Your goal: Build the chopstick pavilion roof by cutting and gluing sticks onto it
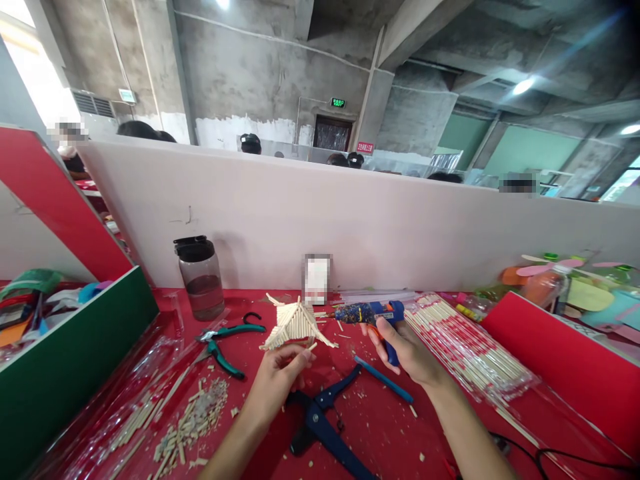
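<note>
A small roof-shaped model of pale wooden sticks (295, 323) is held up over the red table (400, 427). My left hand (277, 380) grips it from below with closed fingers. My right hand (405, 347) is wrapped round the handle of a blue hot glue gun (370, 312). The gun's nozzle points left, close to the model's right edge.
Green-handled pliers (227, 340) and dark blue cutters (320, 420) lie near my hands, with a blue stick (384, 380). A smoky plastic jar (201, 277) stands at the back. A bundle of sticks (465, 347) lies right, stick scraps (190, 427) lie left. A pink partition (350, 220) runs behind. A black cord (550, 457) trails at lower right.
</note>
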### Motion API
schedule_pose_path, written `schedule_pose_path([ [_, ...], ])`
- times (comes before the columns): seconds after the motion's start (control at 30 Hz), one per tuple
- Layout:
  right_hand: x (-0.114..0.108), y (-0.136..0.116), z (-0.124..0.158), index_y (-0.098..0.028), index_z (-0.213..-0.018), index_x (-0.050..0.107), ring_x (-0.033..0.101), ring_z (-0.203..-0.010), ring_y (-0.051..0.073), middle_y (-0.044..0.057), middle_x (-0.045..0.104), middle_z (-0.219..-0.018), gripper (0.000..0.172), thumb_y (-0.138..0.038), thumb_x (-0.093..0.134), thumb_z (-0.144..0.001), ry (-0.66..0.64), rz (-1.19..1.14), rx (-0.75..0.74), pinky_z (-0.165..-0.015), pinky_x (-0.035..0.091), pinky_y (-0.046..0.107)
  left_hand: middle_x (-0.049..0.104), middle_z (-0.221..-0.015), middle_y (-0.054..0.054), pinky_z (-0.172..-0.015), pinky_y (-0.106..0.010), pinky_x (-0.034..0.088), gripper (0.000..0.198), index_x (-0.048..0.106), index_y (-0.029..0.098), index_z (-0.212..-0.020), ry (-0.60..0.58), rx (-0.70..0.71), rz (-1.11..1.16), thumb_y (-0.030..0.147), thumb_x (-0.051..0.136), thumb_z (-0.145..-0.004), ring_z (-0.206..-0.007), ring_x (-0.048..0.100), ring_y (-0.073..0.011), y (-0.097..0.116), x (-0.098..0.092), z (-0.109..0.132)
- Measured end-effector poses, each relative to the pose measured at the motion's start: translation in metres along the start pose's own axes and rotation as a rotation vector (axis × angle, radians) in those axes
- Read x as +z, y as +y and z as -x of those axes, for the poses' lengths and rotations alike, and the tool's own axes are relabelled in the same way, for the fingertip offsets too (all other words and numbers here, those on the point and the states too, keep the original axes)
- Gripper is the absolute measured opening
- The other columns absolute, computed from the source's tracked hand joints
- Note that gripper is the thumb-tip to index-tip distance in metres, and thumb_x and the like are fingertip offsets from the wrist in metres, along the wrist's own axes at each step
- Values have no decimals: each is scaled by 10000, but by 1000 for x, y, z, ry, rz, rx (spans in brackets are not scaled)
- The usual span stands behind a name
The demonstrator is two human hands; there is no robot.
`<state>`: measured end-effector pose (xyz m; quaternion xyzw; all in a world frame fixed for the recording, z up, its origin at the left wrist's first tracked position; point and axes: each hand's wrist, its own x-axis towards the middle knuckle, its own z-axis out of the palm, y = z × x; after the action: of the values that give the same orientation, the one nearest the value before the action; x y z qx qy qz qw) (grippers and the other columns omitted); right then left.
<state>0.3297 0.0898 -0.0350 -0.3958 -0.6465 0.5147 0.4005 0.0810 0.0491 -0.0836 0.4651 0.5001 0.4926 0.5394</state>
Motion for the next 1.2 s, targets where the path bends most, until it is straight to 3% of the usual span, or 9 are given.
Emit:
schedule_pose_path([
  [0.07,0,0,-1,-194,-716,518,361,-354,48,-65,458,-550,538,-694,570,-906,12,-28,19,-299,294,157,635,-607,-28,-470,-226,315,517,752,123,-713,-8,2,-5,640,750,-685,-465,495,-109,0,0,0],
  [0.23,0,2,-1,-185,-782,558,326,-320,32,-70,478,-526,564,-739,547,-892,-114,-150,37,-291,266,145,655,-667,-36,-475,-222,334,550,767,118,-765,-4,-11,14,657,776,-659,-480,493,-99,-2,-1,-1],
  [0.47,1,5,-4,-190,-648,487,306,-297,17,-68,466,-517,589,-726,602,-865,-14,-205,58,-270,227,141,633,-645,-29,-471,-225,329,544,762,119,-755,-5,-12,18,654,777,-658,-478,487,-101,-3,-1,-1],
  [0.63,-1,1,-3,-170,-870,640,351,-323,49,-61,488,-513,563,-730,574,-880,-34,-150,20,-295,286,160,628,-635,-28,-473,-235,323,543,763,119,-766,-6,-15,2,651,769,-656,-478,483,-111,-2,-1,0],
  [0.77,-1,3,-2,-157,-958,674,355,-320,50,-61,484,-518,578,-715,532,-914,-75,-129,0,-308,296,169,640,-653,-32,-482,-237,319,553,764,120,-783,-3,-21,-26,659,755,-662,-489,486,-116,-3,-1,0],
  [1.07,-1,2,-3,-174,-803,616,379,-326,58,-62,479,-505,547,-701,530,-925,-31,-117,3,-311,290,170,685,-723,-52,-511,-243,330,525,768,124,-805,-7,-9,-1,641,746,-712,-520,490,-120,-4,-2,2],
  [1.2,2,-4,-2,-180,-782,600,401,-332,74,-59,480,-494,582,-735,494,-919,-31,-6,13,-328,312,191,670,-695,-40,-498,-240,330,531,764,129,-802,-25,6,-9,652,749,-713,-510,498,-124,-7,-2,1],
])
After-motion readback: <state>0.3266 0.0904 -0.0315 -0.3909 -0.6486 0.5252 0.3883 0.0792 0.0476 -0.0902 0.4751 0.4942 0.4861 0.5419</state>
